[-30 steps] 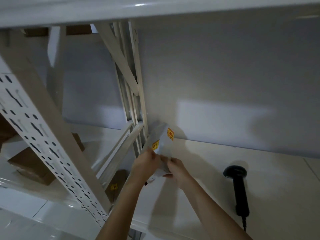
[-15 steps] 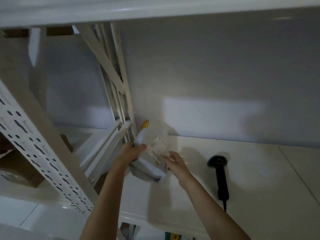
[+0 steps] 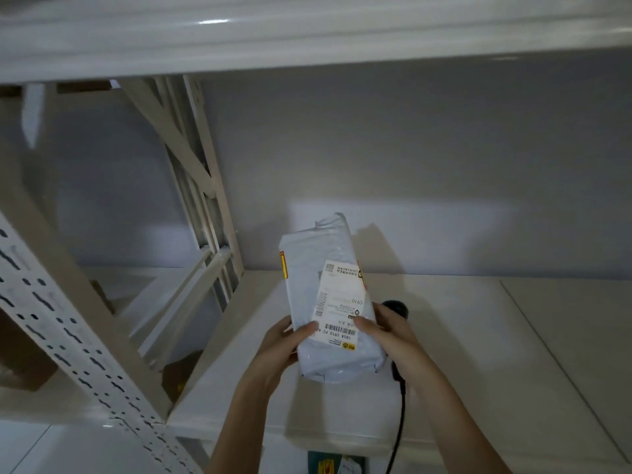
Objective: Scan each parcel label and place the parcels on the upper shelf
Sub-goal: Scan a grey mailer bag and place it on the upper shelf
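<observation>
A light grey plastic parcel (image 3: 318, 268) with yellow-red tape is held above the white shelf board (image 3: 478, 336), its white barcode label (image 3: 340, 302) facing me. My left hand (image 3: 284, 340) grips its lower left edge, thumb on the label. My right hand (image 3: 386, 330) grips the lower right edge, thumb on the label too. The black handheld scanner (image 3: 396, 307) lies on the shelf behind the parcel and my right hand, mostly hidden; its cable (image 3: 400, 422) runs down over the shelf's front edge.
A perforated white upright (image 3: 68, 336) slants across the left. White cross braces (image 3: 191, 172) stand at the shelf's back left. Another shelf (image 3: 307, 32) spans overhead. Brown cartons (image 3: 24, 364) sit on the neighbouring rack to the left. A dark box (image 3: 337, 465) shows below.
The parcel left the back-left corner by the brace, came toward me and to the right, and was turned so its label faces up. Both hands now grip its lower end.
</observation>
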A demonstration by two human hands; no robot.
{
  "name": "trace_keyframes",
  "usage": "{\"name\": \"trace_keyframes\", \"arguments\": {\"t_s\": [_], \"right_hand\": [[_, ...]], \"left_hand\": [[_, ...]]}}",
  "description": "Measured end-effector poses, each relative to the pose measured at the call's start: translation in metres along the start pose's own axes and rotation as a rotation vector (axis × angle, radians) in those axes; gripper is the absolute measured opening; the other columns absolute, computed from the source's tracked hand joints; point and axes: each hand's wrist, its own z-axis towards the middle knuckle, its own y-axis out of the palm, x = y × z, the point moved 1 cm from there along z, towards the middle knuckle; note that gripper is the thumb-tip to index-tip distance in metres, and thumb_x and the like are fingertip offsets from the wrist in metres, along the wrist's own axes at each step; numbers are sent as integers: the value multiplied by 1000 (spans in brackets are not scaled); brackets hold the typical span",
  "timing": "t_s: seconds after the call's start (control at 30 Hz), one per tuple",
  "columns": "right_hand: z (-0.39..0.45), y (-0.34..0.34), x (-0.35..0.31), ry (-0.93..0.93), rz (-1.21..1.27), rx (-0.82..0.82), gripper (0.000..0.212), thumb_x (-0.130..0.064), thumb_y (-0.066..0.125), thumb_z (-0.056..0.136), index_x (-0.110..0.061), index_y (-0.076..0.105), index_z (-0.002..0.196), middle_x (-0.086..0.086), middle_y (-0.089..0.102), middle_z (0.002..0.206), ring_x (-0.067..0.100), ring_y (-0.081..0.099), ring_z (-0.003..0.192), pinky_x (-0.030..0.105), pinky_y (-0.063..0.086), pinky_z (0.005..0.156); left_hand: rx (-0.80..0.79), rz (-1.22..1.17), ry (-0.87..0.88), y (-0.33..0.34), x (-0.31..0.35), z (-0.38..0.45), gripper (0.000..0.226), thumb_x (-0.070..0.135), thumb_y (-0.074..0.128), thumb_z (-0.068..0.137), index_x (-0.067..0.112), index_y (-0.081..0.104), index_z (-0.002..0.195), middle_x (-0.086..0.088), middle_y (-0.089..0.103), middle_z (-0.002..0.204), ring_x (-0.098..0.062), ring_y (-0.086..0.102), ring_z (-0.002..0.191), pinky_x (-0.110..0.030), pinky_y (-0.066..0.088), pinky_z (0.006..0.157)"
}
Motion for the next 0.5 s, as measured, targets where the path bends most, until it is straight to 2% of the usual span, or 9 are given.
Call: {"name": "trace_keyframes", "arguments": {"t_s": [0.1, 0.17, 0.2, 0.23, 0.3, 0.33, 0.4, 0.47, 0.5], "right_hand": [[-10, -20, -10, -38, -91, 6, 25, -20, 72, 80, -20, 67, 104, -1, 74, 105, 13, 71, 95, 23, 55, 75], [-15, -32, -17, -65, -144, -30, 24, -18, 72, 80, -19, 68, 104, 3, 73, 105, 16, 70, 95, 22, 54, 74], [-17, -37, -20, -72, -170, -44, 25, -18, 71, 81, -17, 67, 106, 4, 72, 106, 17, 70, 95, 22, 53, 74], [-18, -41, -23, -72, -199, -56, 27, -17, 71, 81, -17, 67, 107, 3, 72, 107, 17, 70, 96, 22, 53, 75], [-19, -49, -32, -74, -268, -94, 29, -15, 72, 80, -22, 66, 108, -3, 74, 105, 14, 69, 97, 21, 54, 77], [-19, -52, -37, -80, -300, -126, 30, -13, 72, 80, -23, 66, 108, -4, 74, 104, 12, 69, 97, 21, 54, 78], [-17, -56, -48, -97, -368, -191, 36, -11, 73, 79, -16, 64, 113, 1, 72, 110, 14, 68, 101, 26, 54, 84], [-15, -56, -58, -134, -494, -246, 46, -13, 76, 77, -11, 61, 120, 4, 67, 118, 15, 64, 108, 29, 51, 93], [-14, -55, -62, -152, -567, -269, 50, -14, 78, 75, -12, 60, 122, 1, 66, 120, 12, 62, 110, 28, 50, 95]], "left_hand": [[24, 38, 6, 15, 11, 1, 45, 28, 77, 76, 16, 63, 117, -8, 73, 110, -23, 71, 95, -36, 57, 80], [176, 60, 98, 22, 24, 3, 57, 20, 81, 71, 12, 56, 122, -12, 67, 119, -24, 68, 100, -35, 57, 77], [275, 133, 180, 24, 31, 4, 74, 20, 85, 66, 9, 49, 129, -14, 60, 128, -26, 63, 110, -39, 55, 83], [376, 309, 262, 25, 40, 5, 97, 26, 88, 60, 10, 35, 140, -15, 48, 141, -29, 53, 123, -44, 50, 94], [501, 914, 414, 27, 61, 2, 126, 43, 86, 57, 21, 4, 150, -11, 16, 158, -28, 21, 143, -46, 23, 114], [479, 1233, 535, 31, 71, 1, 126, 50, 82, 59, 26, -2, 151, -7, 6, 160, -25, 4, 147, -43, 8, 117], [257, 1652, 717, 41, 89, 2, 116, 57, 75, 63, 31, 4, 151, -3, 3, 161, -19, -13, 146, -41, -12, 114], [-34, 1817, 700, 52, 99, 5, 104, 56, 74, 65, 32, 17, 149, 1, 15, 159, -18, -1, 148, -40, -9, 116], [-166, 1833, 635, 56, 103, 6, 97, 53, 75, 65, 33, 27, 146, 3, 29, 155, -19, 14, 146, -39, 4, 117]]}}
